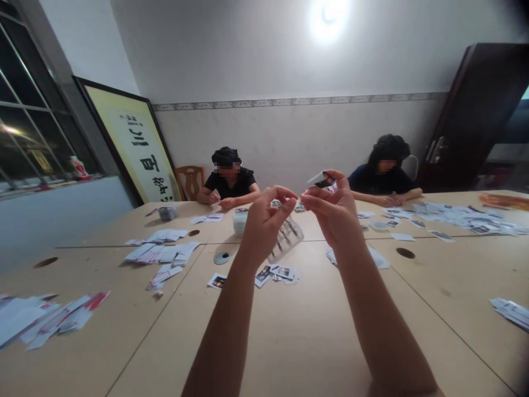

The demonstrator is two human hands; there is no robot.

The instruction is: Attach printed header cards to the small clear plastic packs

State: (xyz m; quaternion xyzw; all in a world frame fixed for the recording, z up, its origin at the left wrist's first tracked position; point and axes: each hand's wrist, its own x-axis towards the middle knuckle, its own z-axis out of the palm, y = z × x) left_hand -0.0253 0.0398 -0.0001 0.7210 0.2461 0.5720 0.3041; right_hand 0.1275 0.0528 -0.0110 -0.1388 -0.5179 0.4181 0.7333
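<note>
Both of my hands are raised over the table, their fingertips almost meeting. My left hand (pixel 268 218) is closed in a pinch; whatever lies between thumb and forefinger is too small to make out. A small card with a dark printed picture (pixel 324 180) is held up in the fingers of my right hand (pixel 335 212), whose thumb and forefinger are also pinched toward the left hand. Below and behind them lies a clear plastic tray (pixel 287 240) with slim dark items, partly hidden by my left hand. Several printed cards (pixel 283 272) are scattered nearer to me.
A tape roll (pixel 222 257) and a stack of pale cards (pixel 239 222) are left of the tray. Paper piles (pixel 163 252) cover parts of the left side; many loose cards (pixel 467 218) spread at far right. Two people (pixel 229 184) sit opposite. The table has round holes (pixel 405 253).
</note>
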